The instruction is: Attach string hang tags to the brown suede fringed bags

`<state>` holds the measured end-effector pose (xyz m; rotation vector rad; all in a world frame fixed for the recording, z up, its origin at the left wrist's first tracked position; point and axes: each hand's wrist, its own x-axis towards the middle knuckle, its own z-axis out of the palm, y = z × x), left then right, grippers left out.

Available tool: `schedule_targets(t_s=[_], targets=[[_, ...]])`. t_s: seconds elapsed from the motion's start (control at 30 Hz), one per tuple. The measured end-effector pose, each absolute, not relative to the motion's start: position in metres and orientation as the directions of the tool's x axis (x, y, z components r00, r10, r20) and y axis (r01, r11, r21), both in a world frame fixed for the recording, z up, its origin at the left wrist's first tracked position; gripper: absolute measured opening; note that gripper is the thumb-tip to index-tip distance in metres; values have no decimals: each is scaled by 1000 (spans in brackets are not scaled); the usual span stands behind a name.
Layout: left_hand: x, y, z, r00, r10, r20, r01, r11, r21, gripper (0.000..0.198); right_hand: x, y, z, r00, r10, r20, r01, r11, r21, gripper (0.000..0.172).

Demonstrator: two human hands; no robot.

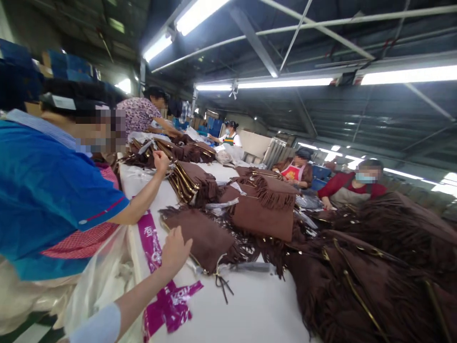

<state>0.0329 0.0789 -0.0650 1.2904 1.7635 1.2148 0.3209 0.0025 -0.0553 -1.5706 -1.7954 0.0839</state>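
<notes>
My left hand [174, 252] reaches in from the lower left, out of a light blue sleeve. Its fingers are apart and slightly bent, at the left edge of a brown fringed bag [202, 236] lying flat on the white table [250, 305]. Whether the fingertips touch the bag is hard to tell; nothing shows gripped in them. A dark cord [223, 283] sticks out at the bag's near corner. Beyond lies a stack of brown bags with gold-coloured metal edges [183, 183]. My right hand is out of view.
A large heap of brown fringed bags [357, 281] covers the right side. More bags [264, 205] lie mid-table. Purple printed tape [171, 305] runs along the left edge. A co-worker in blue [64, 176] stands close on my left; several other people work around the table.
</notes>
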Motion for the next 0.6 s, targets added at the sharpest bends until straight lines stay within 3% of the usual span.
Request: schedule_targets(t_s=[0.1, 0.17, 0.23, 0.4, 0.53, 0.6], targets=[[35, 94, -87, -76, 953, 295, 710, -156, 687, 43, 348, 43, -34, 1, 857, 516, 858, 264, -441, 26], [41, 105, -101, 135, 942, 308, 846, -271, 458, 44, 363, 63, -25, -18, 829, 559, 879, 279, -386, 23], [46, 110, -118, 234, 946, 225, 880, -304, 363, 45, 373, 76, -23, -44, 773, 633, 907, 296, -299, 22], [46, 119, -131, 292, 939, 180, 857, -340, 387, 45, 380, 132, -12, -106, 710, 696, 967, 236, -93, 24], [-18, 206, -50, 178, 965, 192, 848, -250, 467, 29, 381, 231, 23, -173, 788, 590, 952, -20, 306, 38], [-71, 274, -1, 75, 970, 231, 856, -181, 483, 40, 388, 278, 34, -164, 811, 562, 932, -60, 359, 46]])
